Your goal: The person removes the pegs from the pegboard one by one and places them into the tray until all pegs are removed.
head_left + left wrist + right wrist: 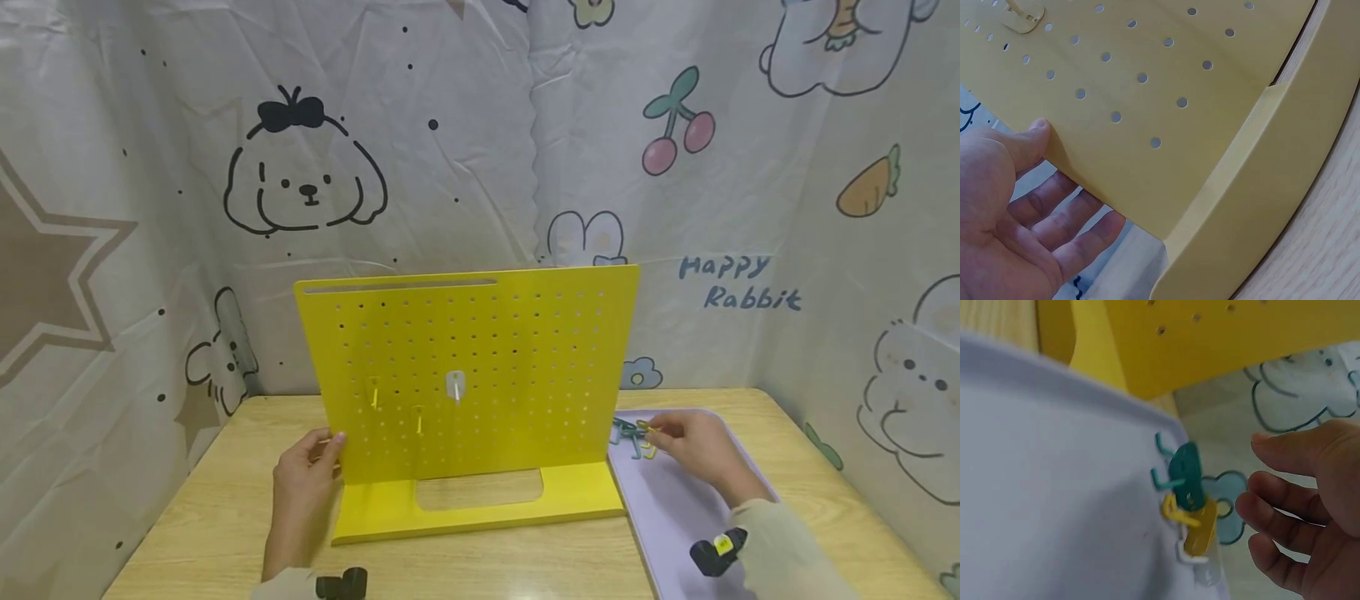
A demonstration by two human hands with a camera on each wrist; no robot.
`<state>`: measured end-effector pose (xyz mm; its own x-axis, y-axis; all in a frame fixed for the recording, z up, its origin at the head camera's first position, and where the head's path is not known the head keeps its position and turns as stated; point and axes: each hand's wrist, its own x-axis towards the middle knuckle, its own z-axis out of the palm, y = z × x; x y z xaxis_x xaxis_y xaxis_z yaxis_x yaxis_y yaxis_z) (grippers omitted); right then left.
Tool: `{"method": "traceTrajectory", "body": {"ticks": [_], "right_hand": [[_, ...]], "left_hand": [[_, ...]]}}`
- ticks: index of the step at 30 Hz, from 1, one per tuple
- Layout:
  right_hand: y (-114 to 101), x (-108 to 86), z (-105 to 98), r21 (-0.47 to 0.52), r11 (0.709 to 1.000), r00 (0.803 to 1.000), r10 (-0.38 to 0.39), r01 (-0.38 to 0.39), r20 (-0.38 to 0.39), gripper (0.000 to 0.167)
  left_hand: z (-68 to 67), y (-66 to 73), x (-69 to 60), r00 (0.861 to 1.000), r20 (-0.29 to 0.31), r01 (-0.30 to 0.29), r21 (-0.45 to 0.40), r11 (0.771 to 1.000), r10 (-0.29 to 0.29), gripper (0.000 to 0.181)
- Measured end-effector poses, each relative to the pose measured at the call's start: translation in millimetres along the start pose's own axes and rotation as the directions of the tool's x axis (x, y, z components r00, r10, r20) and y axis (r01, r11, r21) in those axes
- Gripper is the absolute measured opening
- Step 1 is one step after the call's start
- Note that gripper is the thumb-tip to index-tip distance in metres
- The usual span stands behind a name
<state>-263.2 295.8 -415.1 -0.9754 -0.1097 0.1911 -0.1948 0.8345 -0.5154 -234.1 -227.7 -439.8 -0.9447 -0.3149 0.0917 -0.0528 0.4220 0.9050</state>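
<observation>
A yellow pegboard stands upright on its base, with a white hook and two yellow hooks fixed in it. My left hand grips its left edge, thumb on the front face and fingers behind, as the left wrist view shows. Over the far end of a lilac tray is my right hand. Loose green hooks, a yellow hook and a white hook lie bunched there. In the right wrist view, a small gap separates my loosely bent fingers from them.
The wooden table carries the board and, to its right, the tray. A cutout opens in the board's base. Printed cloth hangs behind and along both sides.
</observation>
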Motion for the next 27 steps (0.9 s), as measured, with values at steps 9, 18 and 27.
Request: {"method": "traceTrajectory", "body": {"ticks": [9,18,27], "right_hand": [[-44,-11.8,-2,0.158,0.987,0.997,0.017,-0.005,-0.075,0.027],[-77,-19.7,3,0.300,0.947,0.986,-0.070,0.113,-0.152,0.025],[-116,-17.9,13,0.370,0.893,0.962,-0.201,0.257,-0.184,0.020]], "left_hand": [[-0.6,1.4,-0.6,1.000,0.000,0.003,0.012,1.000,-0.003,0.044],[-0.1,1.8,-0.9,1.000,0.001,0.005,0.007,1.000,-0.005,0.043],[0.3,0.1,0.8,1.000,-0.010,-0.003,0.017,1.000,0.003,0.042]]}}
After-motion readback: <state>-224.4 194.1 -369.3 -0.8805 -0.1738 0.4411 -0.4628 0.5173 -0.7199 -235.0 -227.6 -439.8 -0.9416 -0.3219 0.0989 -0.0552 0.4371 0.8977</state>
